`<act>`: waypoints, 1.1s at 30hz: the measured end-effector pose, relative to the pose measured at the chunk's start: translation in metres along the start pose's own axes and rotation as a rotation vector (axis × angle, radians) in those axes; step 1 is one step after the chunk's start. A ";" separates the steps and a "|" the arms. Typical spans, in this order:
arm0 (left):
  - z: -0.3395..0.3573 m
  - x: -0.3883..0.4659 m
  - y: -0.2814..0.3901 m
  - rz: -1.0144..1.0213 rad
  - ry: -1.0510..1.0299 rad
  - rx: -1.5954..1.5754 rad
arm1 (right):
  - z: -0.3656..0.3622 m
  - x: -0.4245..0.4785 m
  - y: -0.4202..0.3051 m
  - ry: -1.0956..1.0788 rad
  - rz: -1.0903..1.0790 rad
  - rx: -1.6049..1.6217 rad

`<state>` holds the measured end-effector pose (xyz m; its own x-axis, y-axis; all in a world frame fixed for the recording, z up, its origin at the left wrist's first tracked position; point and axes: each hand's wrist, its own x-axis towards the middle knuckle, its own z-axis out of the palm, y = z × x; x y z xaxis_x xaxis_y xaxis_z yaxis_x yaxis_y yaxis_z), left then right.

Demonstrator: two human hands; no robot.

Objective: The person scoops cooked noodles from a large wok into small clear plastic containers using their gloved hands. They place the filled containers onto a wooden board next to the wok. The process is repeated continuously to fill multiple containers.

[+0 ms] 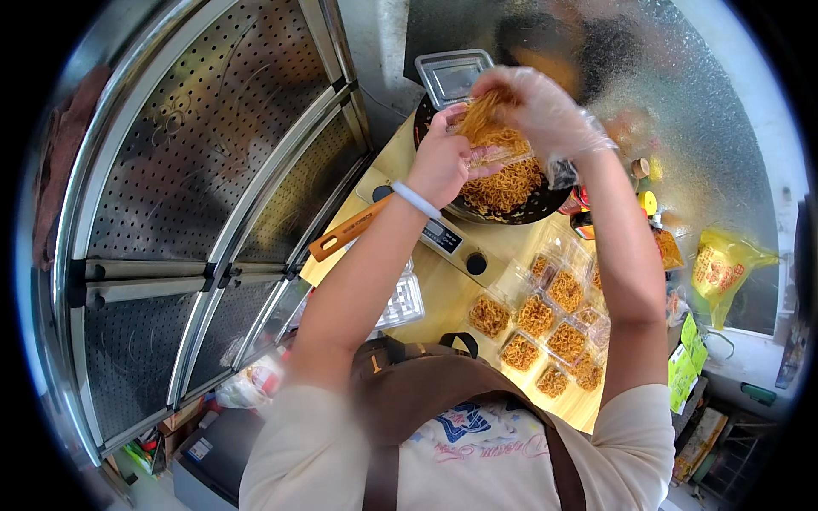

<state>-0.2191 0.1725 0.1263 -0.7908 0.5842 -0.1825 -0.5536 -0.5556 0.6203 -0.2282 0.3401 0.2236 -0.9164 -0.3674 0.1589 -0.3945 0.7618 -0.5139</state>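
My left hand (447, 156), bare with a pale band at the wrist, holds a small clear plastic container (505, 155) tilted above the wok. In a clear plastic glove, my right hand (537, 108) grips a clump of fried noodles (484, 118) at the container's mouth, and strands hang from its fingers. Below both hands is a black wok (540, 207) with a heap of noodles (505, 188) in it. An open clear plastic box (455, 70) sits at the wok's far rim. Parts of the fingers and the container are hidden by the noodles.
Several clear boxes of noodles (535, 315) stand at the right of the wooden table (441, 290). A brown handle (348, 231) juts left near a cooker panel (441, 236). Bottles (647, 203) and a yellow bag (722, 268) are at right. Perforated metal panels (172, 147) rise at left.
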 end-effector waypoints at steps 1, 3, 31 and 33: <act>-0.006 -0.002 0.000 0.003 -0.016 -0.033 | 0.008 -0.006 0.003 0.028 -0.064 -0.084; -0.014 -0.008 -0.001 0.008 -0.050 -0.099 | 0.011 -0.012 0.015 0.092 0.014 0.043; -0.027 -0.025 -0.005 -0.083 -0.070 -0.068 | 0.001 -0.038 0.008 0.186 0.201 -0.073; -0.023 -0.026 -0.003 -0.071 -0.100 -0.039 | 0.023 -0.043 0.050 0.293 0.153 0.012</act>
<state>-0.2025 0.1452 0.1116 -0.7202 0.6780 -0.1473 -0.6189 -0.5319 0.5779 -0.2067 0.3815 0.1719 -0.9461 -0.0785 0.3143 -0.2516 0.7891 -0.5603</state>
